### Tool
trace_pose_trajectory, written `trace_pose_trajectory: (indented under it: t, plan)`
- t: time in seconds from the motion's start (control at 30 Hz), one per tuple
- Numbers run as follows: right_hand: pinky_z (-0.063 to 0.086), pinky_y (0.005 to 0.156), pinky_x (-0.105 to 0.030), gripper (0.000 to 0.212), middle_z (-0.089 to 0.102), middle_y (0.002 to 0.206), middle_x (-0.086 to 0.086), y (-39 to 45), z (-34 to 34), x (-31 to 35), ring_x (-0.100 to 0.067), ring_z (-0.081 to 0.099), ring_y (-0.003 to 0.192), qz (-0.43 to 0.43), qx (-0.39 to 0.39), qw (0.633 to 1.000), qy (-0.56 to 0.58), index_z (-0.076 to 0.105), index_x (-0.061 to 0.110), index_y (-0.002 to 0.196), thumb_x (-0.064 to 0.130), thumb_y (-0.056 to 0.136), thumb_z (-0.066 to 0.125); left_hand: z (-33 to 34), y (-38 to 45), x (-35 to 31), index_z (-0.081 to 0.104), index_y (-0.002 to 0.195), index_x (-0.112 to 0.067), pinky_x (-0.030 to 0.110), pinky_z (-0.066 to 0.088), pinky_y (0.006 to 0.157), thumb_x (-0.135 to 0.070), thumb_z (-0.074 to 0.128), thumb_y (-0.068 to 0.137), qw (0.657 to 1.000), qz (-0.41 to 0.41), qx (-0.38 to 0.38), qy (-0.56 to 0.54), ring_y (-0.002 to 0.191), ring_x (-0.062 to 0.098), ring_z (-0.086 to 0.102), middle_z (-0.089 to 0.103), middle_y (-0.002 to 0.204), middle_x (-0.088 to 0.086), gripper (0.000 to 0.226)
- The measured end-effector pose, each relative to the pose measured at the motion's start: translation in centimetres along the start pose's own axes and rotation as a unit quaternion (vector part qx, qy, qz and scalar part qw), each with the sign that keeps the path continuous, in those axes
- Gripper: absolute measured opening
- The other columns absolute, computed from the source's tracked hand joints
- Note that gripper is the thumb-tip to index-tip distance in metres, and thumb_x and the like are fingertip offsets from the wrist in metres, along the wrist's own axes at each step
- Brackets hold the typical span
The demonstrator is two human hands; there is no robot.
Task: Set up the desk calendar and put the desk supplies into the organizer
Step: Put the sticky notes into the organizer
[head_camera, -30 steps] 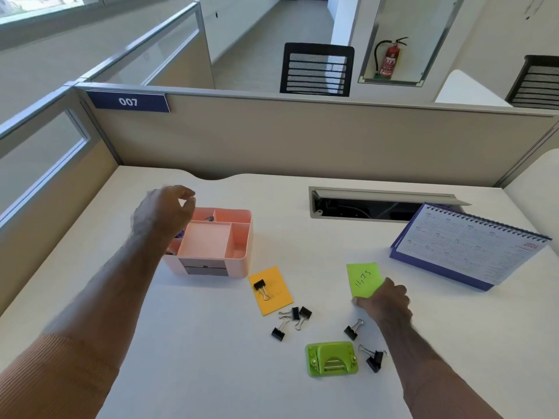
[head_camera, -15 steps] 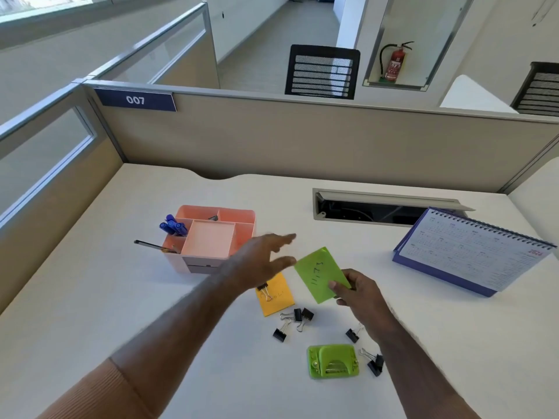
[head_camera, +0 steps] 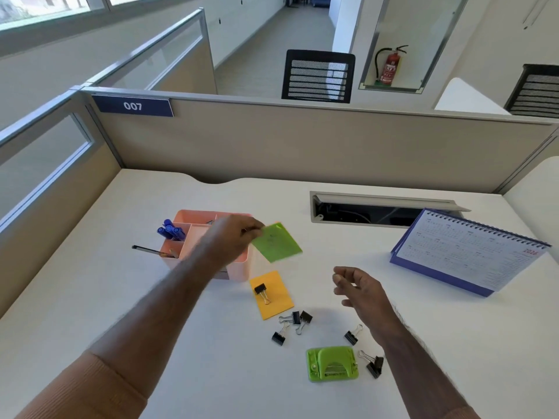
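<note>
Two hands reach over a smooth white desk (head_camera: 151, 343). Your left hand (head_camera: 233, 237) pinches one corner of a thin, square green sticky note (head_camera: 278, 244), holding it tilted in the air just right of the pink plastic organizer (head_camera: 239, 266). Your right hand (head_camera: 358, 287) hovers empty, fingers loosely curled apart, above scattered black binder clips (head_camera: 298, 319). The spiral-bound desk calendar (head_camera: 465, 252) stands at far right.

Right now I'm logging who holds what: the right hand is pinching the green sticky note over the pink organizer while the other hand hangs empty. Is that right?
Not quite: the head view shows the left hand pinching the green sticky note by the pink organizer, while the right hand hangs empty.
</note>
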State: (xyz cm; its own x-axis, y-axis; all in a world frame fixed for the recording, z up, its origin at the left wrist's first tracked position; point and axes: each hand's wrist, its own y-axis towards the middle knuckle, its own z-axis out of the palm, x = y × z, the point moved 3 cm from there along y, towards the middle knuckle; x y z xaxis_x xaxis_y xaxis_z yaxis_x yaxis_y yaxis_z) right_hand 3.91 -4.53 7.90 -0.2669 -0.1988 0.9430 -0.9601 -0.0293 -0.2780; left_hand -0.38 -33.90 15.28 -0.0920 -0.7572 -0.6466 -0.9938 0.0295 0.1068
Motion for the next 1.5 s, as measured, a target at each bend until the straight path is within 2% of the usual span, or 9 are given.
trace_pose_trajectory:
  t: [0.23, 0.43, 0.57, 0.8, 0.9, 1.0, 1.1, 1.27, 1.5]
  plan:
    - [0.051, 0.067, -0.029, 0.014, 0.072, 0.101, -0.001, -0.5, -3.2, -1.6, -0.015, 0.069, 0.079, 0.041, -0.042, 0.998, 0.022, 0.070, 0.023, 0.103, 0.018, 0.091, 0.065, -5.2, 2.7, 4.8, 0.076, 0.104, -0.017, 0.031, 0.044, 0.070, -0.018, 0.062, 0.092, 0.973, -0.018, -0.180, 0.140, 0.088, 0.032, 0.067, 0.074, 0.099, 0.006, 0.019]
    - [0.052, 0.070, -0.030, 0.014, 0.073, 0.102, -0.003, -0.8, -3.2, -1.9, -0.016, 0.070, 0.080, 0.052, -0.036, 0.998, 0.009, 0.070, 0.023, 0.103, 0.017, 0.092, 0.063, -3.2, 3.8, 6.7, 0.075, 0.107, -0.017, 0.037, 0.051, 0.072, -0.018, 0.058, 0.095, 0.973, -0.028, -0.121, 0.196, 0.089, 0.036, 0.066, 0.073, 0.103, 0.008, 0.022]
    - [0.052, 0.071, -0.031, 0.014, 0.073, 0.101, -0.001, -0.9, -2.6, -1.9, -0.015, 0.069, 0.079, 0.058, -0.022, 0.998, -0.002, 0.070, 0.023, 0.103, 0.018, 0.091, 0.064, -1.3, 4.2, 7.0, 0.072, 0.117, -0.021, 0.034, 0.049, 0.075, -0.017, 0.052, 0.099, 0.962, -0.010, -0.076, 0.261, 0.092, 0.027, 0.066, 0.073, 0.111, 0.003, 0.028]
    - [0.047, 0.057, -0.015, 0.013, 0.068, 0.090, 0.003, -0.2, 0.7, -1.7, -0.002, 0.066, 0.065, 0.041, 0.014, 0.997, -0.068, 0.069, 0.025, 0.097, 0.015, 0.091, 0.063, 1.1, 4.8, 7.2, 0.073, 0.114, -0.024, 0.037, 0.046, 0.081, -0.022, 0.056, 0.098, 0.949, -0.001, -0.036, 0.312, 0.095, 0.021, 0.053, 0.064, 0.108, 0.003, 0.024]
    - [0.046, 0.061, -0.012, 0.015, 0.068, 0.092, 0.007, 0.2, 3.4, -1.8, -0.007, 0.066, 0.076, 0.012, 0.033, 0.990, -0.137, 0.069, 0.030, 0.094, 0.017, 0.089, 0.064, 1.6, 5.0, 7.2, 0.073, 0.114, -0.025, 0.038, 0.046, 0.082, -0.022, 0.055, 0.098, 0.947, -0.002, -0.021, 0.321, 0.095, 0.021, 0.053, 0.062, 0.108, 0.004, 0.024]
    - [0.052, 0.082, -0.026, 0.021, 0.063, 0.113, 0.009, 0.2, 6.5, -2.4, -0.010, 0.063, 0.098, -0.005, 0.079, 0.964, -0.252, 0.064, 0.033, 0.109, 0.026, 0.089, 0.059, 1.9, 5.1, 7.2, 0.072, 0.116, -0.023, 0.039, 0.048, 0.085, -0.019, 0.056, 0.096, 0.949, -0.023, -0.002, 0.313, 0.098, 0.021, 0.053, 0.062, 0.111, 0.004, 0.026]
    - [0.043, 0.099, -0.037, 0.040, 0.051, 0.132, 0.006, 0.5, 9.4, -3.0, -0.018, 0.049, 0.121, -0.034, 0.097, 0.904, -0.414, 0.050, 0.032, 0.131, 0.038, 0.091, 0.053, 2.0, 4.7, 7.2, 0.069, 0.123, -0.021, 0.041, 0.049, 0.088, -0.014, 0.055, 0.095, 0.957, -0.048, -0.009, 0.287, 0.102, 0.022, 0.054, 0.061, 0.119, 0.005, 0.032]
    - [0.045, 0.089, -0.040, 0.050, 0.051, 0.126, -0.005, 0.7, 12.9, -3.7, -0.026, 0.050, 0.115, -0.050, 0.057, 0.820, -0.568, 0.043, 0.017, 0.130, 0.048, 0.091, 0.053, 2.0, 2.1, 5.6, 0.070, 0.117, -0.020, 0.039, 0.051, 0.083, -0.005, 0.060, 0.089, 0.976, -0.068, -0.106, 0.176, 0.103, 0.022, 0.057, 0.062, 0.121, 0.002, 0.034]
    - [0.042, 0.087, -0.041, 0.053, 0.049, 0.122, -0.006, 1.6, 14.4, -4.4, -0.025, 0.049, 0.113, 0.005, 0.005, 0.820, -0.572, 0.043, 0.016, 0.124, 0.047, 0.085, 0.064, 4.9, -3.5, 2.9, 0.072, 0.099, -0.018, 0.036, 0.053, 0.077, -0.001, 0.059, 0.086, 0.987, 0.010, -0.116, 0.109, 0.099, 0.019, 0.057, 0.065, 0.107, 0.000, 0.025]
